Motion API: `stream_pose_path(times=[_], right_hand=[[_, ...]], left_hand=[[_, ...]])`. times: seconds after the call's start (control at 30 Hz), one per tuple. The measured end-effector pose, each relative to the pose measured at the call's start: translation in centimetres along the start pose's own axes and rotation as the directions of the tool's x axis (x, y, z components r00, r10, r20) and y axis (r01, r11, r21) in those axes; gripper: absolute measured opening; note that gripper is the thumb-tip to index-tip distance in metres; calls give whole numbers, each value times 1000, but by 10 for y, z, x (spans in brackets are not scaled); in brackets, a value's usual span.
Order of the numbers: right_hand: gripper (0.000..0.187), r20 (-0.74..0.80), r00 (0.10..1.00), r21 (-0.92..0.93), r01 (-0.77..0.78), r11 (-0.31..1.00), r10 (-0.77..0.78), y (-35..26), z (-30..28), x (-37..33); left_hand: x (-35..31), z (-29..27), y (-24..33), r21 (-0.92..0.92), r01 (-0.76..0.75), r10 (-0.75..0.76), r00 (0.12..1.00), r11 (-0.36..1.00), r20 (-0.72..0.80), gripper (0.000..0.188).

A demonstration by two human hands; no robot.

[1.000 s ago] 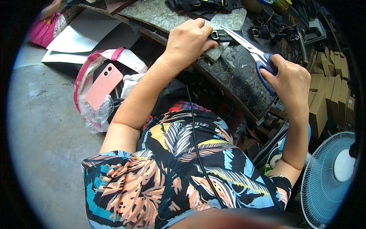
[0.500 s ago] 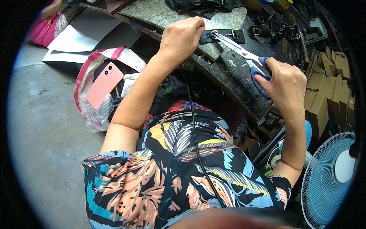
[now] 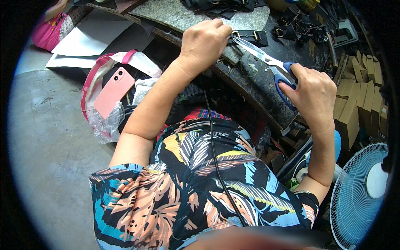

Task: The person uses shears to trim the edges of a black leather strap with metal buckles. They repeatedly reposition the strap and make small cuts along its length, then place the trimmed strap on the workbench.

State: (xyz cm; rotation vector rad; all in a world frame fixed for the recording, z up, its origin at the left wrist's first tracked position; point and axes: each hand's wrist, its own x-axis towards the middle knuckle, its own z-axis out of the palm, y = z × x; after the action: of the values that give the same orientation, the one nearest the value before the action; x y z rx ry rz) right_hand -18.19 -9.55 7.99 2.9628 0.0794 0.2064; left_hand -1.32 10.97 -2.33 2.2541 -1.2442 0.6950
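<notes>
My right hand (image 3: 313, 92) grips a pair of scissors (image 3: 266, 58) by their blue handles. Their silver blades point up and to the left, tips close to a ring on a black strap (image 3: 260, 38) with metal fittings. This strap lies on the workbench by the edge of a grey stone-like slab. My left hand (image 3: 206, 45) is closed at the strap's left end, covering it; the fingertips are partly hidden behind the hand.
More black straps (image 3: 225, 6) lie on the slab (image 3: 166, 14), others with rings (image 3: 287, 31) to its right. Folded cardboard boxes (image 3: 358, 100) and a fan (image 3: 358, 196) stand at right. A bag (image 3: 88, 93) with a pink phone (image 3: 114, 92) is at left.
My left hand has moved a little right and down, over the strap's left end. The scissors and my right hand have hardly moved.
</notes>
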Motion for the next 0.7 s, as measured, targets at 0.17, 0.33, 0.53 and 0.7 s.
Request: stream_pose_path(times=[0.17,0.33,0.53,0.7], right_hand=[[34,-52,997,-6,56,998,-56,-4,4,4],[35,17,997,-19,69,997,-69,-12,11,4],[30,19,994,192,-106,976,104,10,17,-9],[31,-17,972,322,-215,922,233,15,32,-22]], left_hand=[[-1,-2,-3,-80,38,-38,999,996,-3,9],[-1,0,-7,-111,69,-66,997,991,31,10],[0,-10,-25,-283,240,-242,970,929,28,19],[-4,-12,-9,-62,78,-69,989,995,128,23]])
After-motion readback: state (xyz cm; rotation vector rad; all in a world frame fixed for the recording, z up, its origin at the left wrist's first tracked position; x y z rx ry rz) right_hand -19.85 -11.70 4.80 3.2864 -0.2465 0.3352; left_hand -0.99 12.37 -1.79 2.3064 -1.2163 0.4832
